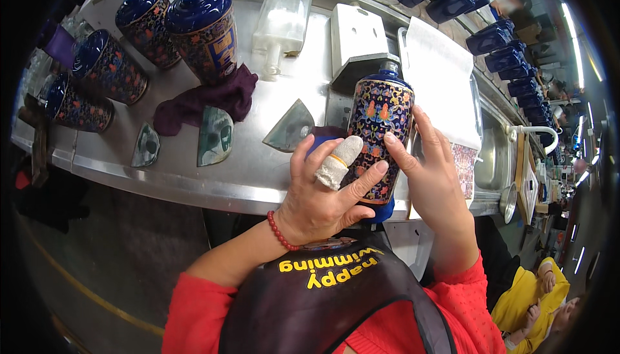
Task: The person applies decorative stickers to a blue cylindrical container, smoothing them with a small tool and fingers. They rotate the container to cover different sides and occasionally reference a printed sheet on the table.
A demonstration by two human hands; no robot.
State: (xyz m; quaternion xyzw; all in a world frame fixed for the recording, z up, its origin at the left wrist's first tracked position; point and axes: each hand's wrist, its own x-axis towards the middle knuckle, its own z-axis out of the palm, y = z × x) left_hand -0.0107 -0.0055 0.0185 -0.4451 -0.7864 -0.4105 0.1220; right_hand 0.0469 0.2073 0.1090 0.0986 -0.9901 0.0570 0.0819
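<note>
A dark blue bottle (378,121) with a colourful floral pattern leans with its clear glass neck pointing away from me. My right hand (436,173) lies along its right side, the thumb on the patterned front and the fingers at the edge, gripping it. From the left, my left hand (326,189) rests its thumb against the lower front, its other fingers stretched apart. A grey cloth finger cover (342,160) with a yellow band wraps one finger of that hand. Beneath the bottle's base a bit of blue material (382,212) shows.
Several similar bottles (203,31) stand at the left. A purple cloth (236,92), green-and-white scrapers (215,136), a clear plastic bottle (282,25) and a white box (356,34) lie on the metal table. White sheets (439,57) are at the right, near a sink (494,154). A person in yellow (533,296) sits beyond.
</note>
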